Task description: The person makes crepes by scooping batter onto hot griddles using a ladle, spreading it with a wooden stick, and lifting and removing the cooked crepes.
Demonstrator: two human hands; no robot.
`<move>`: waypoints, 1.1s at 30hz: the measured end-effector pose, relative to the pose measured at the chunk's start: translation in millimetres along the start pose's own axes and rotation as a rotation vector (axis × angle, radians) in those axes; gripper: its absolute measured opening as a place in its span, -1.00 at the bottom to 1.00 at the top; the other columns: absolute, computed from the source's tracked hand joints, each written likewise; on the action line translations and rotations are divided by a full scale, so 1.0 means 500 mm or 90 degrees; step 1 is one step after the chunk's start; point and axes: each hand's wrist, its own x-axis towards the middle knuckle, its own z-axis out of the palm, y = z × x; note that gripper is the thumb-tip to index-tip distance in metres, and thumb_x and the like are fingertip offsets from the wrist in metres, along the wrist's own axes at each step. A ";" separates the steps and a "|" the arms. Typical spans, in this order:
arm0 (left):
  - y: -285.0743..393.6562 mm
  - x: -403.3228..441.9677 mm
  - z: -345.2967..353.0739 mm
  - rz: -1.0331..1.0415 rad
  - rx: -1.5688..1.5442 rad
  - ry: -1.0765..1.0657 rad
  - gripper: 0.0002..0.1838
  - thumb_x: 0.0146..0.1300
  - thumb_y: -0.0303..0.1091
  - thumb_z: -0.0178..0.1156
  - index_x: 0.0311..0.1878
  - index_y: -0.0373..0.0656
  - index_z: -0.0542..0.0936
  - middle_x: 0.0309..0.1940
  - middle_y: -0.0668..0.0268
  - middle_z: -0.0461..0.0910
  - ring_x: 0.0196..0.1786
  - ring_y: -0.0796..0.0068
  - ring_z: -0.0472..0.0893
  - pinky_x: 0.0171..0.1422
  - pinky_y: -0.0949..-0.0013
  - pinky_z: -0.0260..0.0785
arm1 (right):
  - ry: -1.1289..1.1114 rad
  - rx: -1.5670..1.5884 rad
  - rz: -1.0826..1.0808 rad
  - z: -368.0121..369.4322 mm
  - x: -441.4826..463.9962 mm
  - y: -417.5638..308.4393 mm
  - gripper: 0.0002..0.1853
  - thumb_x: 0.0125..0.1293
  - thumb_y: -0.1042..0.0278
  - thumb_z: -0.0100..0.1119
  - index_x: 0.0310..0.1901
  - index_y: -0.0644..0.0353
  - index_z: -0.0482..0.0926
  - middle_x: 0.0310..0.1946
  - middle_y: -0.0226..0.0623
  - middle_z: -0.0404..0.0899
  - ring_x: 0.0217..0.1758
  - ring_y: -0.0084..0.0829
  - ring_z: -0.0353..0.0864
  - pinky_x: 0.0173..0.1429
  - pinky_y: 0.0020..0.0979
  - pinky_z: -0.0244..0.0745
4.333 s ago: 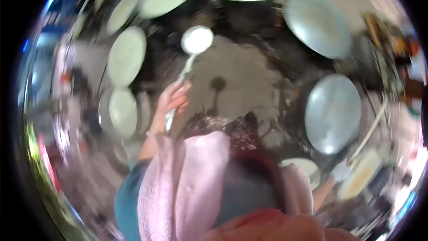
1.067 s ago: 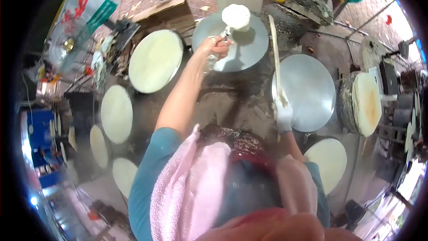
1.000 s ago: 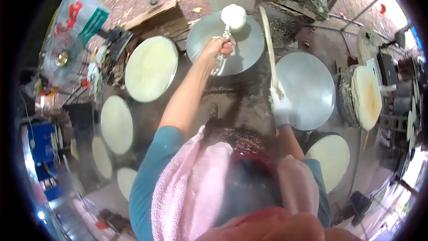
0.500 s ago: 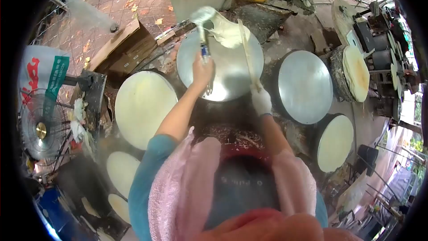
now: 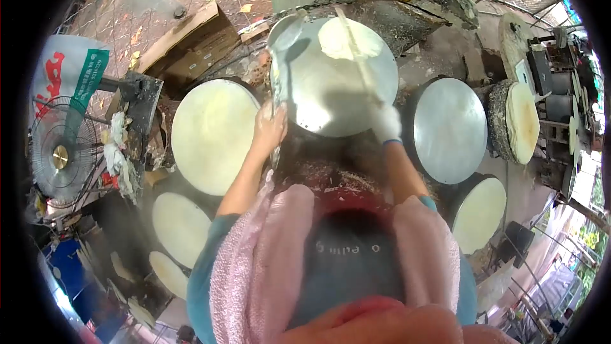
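Batter (image 5: 370, 40) on the far griddle (image 5: 318, 86), with a stick (image 5: 359, 61) across it

At far left stands 1 caged fan (image 5: 60, 156). Next, 1 pale round flatbread (image 5: 215, 137) covers its own hotplate. The bare left hand (image 5: 270, 129) grasps a long-handled ladle (image 5: 284, 33), its bowl over the griddle's left edge; whether bowl and metal touch, I cannot tell. Right of the bowl, the batter sits as 1 patch towards the griddle's far rim, most of the metal uncoated. The gloved right hand (image 5: 386, 122), blurred, is closed around the stick's near end. Farther right come 1 bare griddle (image 5: 450, 131) and 1 stack of flatbreads (image 5: 523, 121).

Spreading looks to be the step in hand, just begun. Judging by the patch, the next move calls for light, level stick strokes, with the ladle kept clear.
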 end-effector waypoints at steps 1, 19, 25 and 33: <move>0.007 -0.033 -0.008 -0.009 0.013 0.029 -0.83 0.45 -0.31 0.02 -0.29 -0.13 0.38 -0.71 0.52 0.21 -0.77 0.70 0.15 -0.70 0.55 0.00 | 0.058 0.130 -0.088 -0.007 0.003 0.043 -0.56 0.37 0.04 0.11 0.15 0.14 0.53 -0.20 -0.10 0.66 -0.12 -0.29 0.63 -0.05 -0.40 0.50; -0.030 -0.166 -0.038 -0.049 0.112 0.234 -0.78 0.48 -0.31 -0.05 -0.28 -0.24 0.37 -0.71 0.44 0.21 -0.80 0.63 0.17 -0.76 0.51 0.07 | -0.321 0.293 -0.078 -0.112 0.100 0.040 -0.63 0.33 0.10 0.20 -0.10 0.30 0.63 -0.49 -0.39 0.58 -0.62 -0.63 0.34 -0.53 -0.50 0.29; -0.027 -0.153 0.000 -0.067 0.126 0.267 -0.78 0.47 -0.31 -0.04 -0.29 -0.25 0.37 -0.70 0.43 0.23 -0.79 0.61 0.20 -0.75 0.49 0.07 | -0.131 0.319 -0.385 -0.138 0.302 0.162 -0.58 0.32 0.22 0.20 0.15 0.26 0.56 -0.16 -0.34 0.69 -0.19 -0.55 0.58 -0.05 -0.46 0.47; -0.029 -0.178 0.029 -0.103 0.126 0.321 -0.77 0.47 -0.29 -0.04 -0.28 -0.25 0.38 -0.70 0.40 0.25 -0.78 0.58 0.25 -0.72 0.47 0.08 | -0.421 0.197 -0.236 -0.124 0.290 0.099 -0.66 0.32 0.12 0.22 0.05 0.07 0.66 -0.55 -0.45 0.52 -0.63 -0.60 0.38 -0.53 -0.52 0.29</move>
